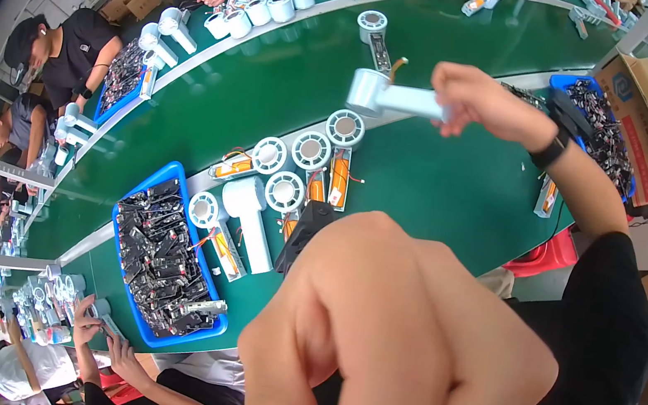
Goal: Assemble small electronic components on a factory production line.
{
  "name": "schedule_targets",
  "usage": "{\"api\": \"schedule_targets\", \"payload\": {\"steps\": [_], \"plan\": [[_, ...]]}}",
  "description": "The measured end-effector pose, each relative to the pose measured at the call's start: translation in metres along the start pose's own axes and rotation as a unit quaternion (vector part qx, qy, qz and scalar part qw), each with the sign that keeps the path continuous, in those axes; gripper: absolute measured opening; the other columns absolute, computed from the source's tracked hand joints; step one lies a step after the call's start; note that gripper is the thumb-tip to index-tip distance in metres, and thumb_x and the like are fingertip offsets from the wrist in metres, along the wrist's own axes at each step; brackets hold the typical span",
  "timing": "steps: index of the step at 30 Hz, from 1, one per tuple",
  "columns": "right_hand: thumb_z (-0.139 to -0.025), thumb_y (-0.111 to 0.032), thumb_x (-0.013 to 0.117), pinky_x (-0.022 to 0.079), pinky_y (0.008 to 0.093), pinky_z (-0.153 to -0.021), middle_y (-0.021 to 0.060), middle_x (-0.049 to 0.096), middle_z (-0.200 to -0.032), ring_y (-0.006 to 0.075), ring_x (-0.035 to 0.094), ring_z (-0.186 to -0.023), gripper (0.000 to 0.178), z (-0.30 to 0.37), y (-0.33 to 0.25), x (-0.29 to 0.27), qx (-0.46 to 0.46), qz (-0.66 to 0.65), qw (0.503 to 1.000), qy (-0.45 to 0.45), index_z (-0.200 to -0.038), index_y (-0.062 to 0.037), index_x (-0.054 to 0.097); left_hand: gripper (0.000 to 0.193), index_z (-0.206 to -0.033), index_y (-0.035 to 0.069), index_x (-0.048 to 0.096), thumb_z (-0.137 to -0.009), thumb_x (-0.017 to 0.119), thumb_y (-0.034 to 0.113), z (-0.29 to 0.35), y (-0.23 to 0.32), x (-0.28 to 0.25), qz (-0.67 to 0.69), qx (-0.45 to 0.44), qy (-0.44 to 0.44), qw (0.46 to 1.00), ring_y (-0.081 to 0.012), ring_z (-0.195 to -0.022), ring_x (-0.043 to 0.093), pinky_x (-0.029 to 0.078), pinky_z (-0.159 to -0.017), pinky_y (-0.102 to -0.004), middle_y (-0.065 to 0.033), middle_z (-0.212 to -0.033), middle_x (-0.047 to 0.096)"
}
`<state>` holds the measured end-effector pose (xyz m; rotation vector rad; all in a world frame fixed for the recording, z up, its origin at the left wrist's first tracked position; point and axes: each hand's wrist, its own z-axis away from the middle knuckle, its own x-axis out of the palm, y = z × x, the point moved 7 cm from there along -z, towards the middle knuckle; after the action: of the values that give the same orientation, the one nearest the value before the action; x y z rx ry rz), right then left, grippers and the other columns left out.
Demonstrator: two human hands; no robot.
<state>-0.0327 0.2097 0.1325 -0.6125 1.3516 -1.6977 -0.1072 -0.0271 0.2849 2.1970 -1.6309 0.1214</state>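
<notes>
My right hand [416,317] fills the lower middle, very close, with its fingers curled. Beyond its upper left edge shows a black object [308,229]; I cannot make out whether the hand holds it. My left hand is not in view. On the green table past my hand lie several pale-blue handheld fan housings, some with round grilles [284,192] and orange battery packs [339,180] exposed. A plain white fan shell [251,217] lies among them, beside a blue tray [217,329] of black circuit boards [165,254].
A co-worker's hand [482,100] at the right holds a pale-blue fan housing [406,100] over the table. Along the green conveyor [214,94] more people sit with fan parts. A blue bin [633,182] of parts and a cardboard box [645,125] stand at the far right.
</notes>
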Motion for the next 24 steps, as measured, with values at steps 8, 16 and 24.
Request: {"api": "schedule_targets", "payload": {"steps": [8, 16, 24], "plan": [[-0.089, -0.014, 0.067, 0.051, 0.0346, -0.062, 0.011, 0.064, -0.081, 0.0255, 0.065, -0.069, 0.017, 0.11, 0.064, 0.021, -0.079, 0.191, 0.97, 0.127, -0.098, -0.0052, 0.055, 0.012, -0.087, 0.011, 0.075, -0.094, 0.076, 0.021, -0.02, -0.046, 0.012, 0.103, -0.01, -0.057, 0.993, -0.0131, -0.08, 0.052, 0.041, -0.069, -0.0257, -0.0025, -0.099, 0.062], [-0.081, -0.006, 0.073, 0.049, 0.041, -0.083, 0.0124, 0.064, -0.106, 0.0313, 0.062, -0.103, 0.029, 0.138, 0.1, 0.06, -0.218, 0.428, 0.849, 0.22, -0.103, -0.0055, 0.054, 0.014, -0.084, 0.011, 0.074, -0.095, 0.075, 0.02, -0.015, -0.054, 0.023, 0.148, -0.039, 0.099, 0.983, -0.0123, -0.076, 0.05, 0.038, -0.066, -0.0245, -0.0011, -0.091, 0.061], [-0.079, -0.005, 0.074, 0.046, 0.042, -0.093, 0.0134, 0.063, -0.114, 0.0346, 0.059, -0.11, 0.032, 0.13, 0.099, 0.069, -0.263, 0.393, 0.854, 0.217, -0.104, -0.0068, 0.055, 0.014, -0.09, 0.009, 0.069, -0.097, 0.068, 0.02, 0.002, -0.043, -0.021, 0.013, -0.048, 0.167, 0.985, -0.0158, -0.08, 0.051, 0.042, -0.07, -0.0335, -0.0017, -0.086, 0.052]]}}
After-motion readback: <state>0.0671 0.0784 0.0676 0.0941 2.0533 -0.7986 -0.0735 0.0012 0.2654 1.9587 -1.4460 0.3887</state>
